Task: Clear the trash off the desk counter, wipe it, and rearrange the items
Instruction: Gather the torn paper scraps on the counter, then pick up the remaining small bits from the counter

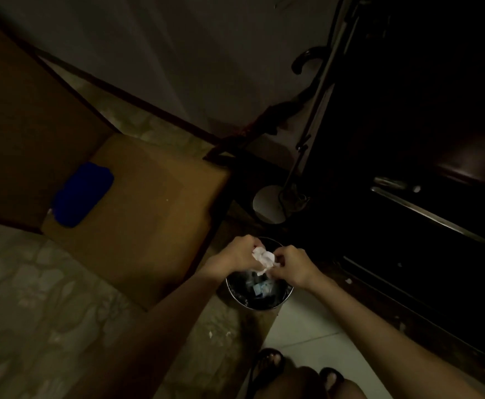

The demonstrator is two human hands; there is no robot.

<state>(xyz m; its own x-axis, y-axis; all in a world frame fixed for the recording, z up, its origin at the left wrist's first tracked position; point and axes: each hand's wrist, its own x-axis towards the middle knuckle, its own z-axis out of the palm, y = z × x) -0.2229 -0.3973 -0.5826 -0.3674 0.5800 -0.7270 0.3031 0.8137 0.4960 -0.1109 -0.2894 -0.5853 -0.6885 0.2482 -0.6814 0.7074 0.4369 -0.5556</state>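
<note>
both hands meet over the trash bin (260,295): left hand (240,254) and right hand (290,267) pinch the crumpled white paper (264,259) between them, fingers curled on it. the wad hangs directly above the bin's open mouth, so letting go should drop it in.

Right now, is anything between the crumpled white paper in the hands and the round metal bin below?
Nothing visible: both hands, left and right, hold the crumpled white paper directly above the round metal bin, whose mouth is open.

White crumpled paper (264,259), a blue pouch (83,194) on a brown cardboard box (155,203), mottled green floor (48,298).
</note>
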